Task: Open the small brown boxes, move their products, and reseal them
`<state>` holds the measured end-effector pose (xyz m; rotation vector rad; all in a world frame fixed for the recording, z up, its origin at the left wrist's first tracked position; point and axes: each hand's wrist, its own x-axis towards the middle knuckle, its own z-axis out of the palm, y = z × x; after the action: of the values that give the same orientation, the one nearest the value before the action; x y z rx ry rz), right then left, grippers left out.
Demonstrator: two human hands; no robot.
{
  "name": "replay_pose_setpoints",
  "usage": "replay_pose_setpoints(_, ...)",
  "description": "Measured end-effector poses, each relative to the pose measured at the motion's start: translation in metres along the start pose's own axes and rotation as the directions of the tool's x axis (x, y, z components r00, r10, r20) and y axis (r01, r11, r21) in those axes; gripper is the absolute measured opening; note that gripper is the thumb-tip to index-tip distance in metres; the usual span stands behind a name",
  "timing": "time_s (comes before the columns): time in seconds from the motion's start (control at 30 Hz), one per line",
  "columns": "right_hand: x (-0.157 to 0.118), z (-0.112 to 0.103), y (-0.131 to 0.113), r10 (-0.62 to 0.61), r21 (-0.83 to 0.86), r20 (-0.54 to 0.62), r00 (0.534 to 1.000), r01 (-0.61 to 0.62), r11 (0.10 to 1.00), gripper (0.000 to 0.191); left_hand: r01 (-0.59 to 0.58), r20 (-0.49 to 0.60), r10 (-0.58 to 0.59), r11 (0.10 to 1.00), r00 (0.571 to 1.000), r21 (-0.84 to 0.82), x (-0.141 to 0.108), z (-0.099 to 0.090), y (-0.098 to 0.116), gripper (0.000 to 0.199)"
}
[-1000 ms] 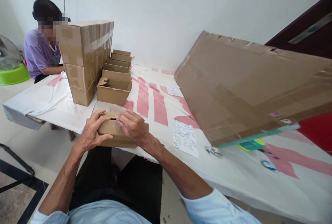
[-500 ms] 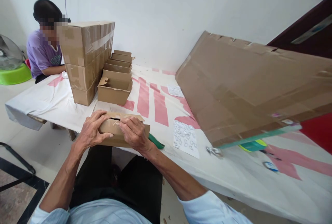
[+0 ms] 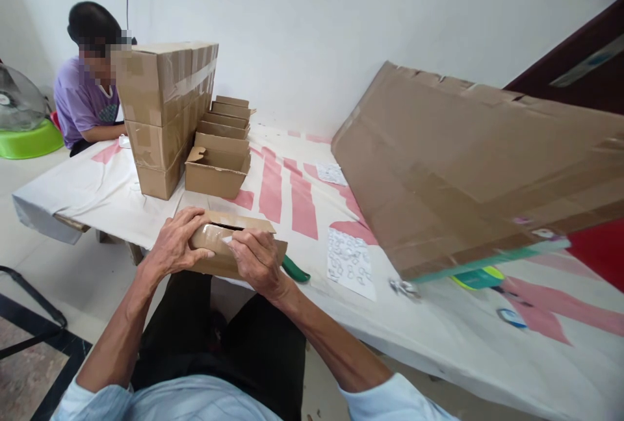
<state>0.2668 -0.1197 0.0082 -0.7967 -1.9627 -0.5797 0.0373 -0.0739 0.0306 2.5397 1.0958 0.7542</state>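
A small brown cardboard box point(image 3: 219, 264) lies at the near table edge, a dark gap showing along its upper flap. My left hand point(image 3: 178, 245) is wrapped round its left end, thumb on the near side and fingers over the top. With thumb and fingers together, my right hand point(image 3: 256, 258) pinches a whitish, see-through strip of tape at the flap. A glossy patch of tape point(image 3: 210, 232) shows on the cardboard between my hands. Beside the box's right end, a curved green object point(image 3: 295, 269) is partly hidden.
Several open cardboard boxes point(image 3: 214, 177) stand in a row beyond my hands, next to a tall stack of taped boxes point(image 3: 146, 102). A co-worker point(image 3: 88, 93) sits behind the stack. A large cardboard sheet point(image 3: 478, 167) leans at right. A printed paper point(image 3: 348, 262) lies on the cloth.
My right fingers have shifted slightly right along the flap, and the whitish strip and glossy patch show more clearly. My left hand keeps its hold on the box. The view has moved slightly.
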Motion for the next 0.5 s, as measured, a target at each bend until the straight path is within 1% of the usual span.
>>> replay_pose_setpoints(0.17, 0.005, 0.000, -0.001, 0.023, 0.004, -0.003, 1.000, -0.023, 1.000, 0.016, -0.011, -0.005, 0.012, 0.996, 1.000, 0.091, 0.002, -0.003, 0.014, 0.057)
replay_pose_setpoints(0.3, 0.008, 0.000, 0.000, 0.028, 0.042, 0.016, 0.999, -0.029, 0.999, 0.019, 0.005, 0.007, -0.006, 0.985, 1.000, 0.170, 0.004, -0.002, 0.024, 0.050)
replay_pose_setpoints(0.4, 0.007, -0.001, -0.003, 0.017, 0.099, -0.002, 1.000, -0.016, 0.995, 0.020, 0.012, 0.039, -0.021, 0.977, 0.999, 0.214, 0.008, -0.003, 0.025, 0.043)
replay_pose_setpoints(0.5, 0.003, -0.005, -0.015, -0.019, 0.193, -0.034, 0.999, 0.025, 0.981, 0.020, 0.046, 0.078, -0.068, 0.965, 0.995, 0.258, 0.016, -0.005, 0.022, 0.038)
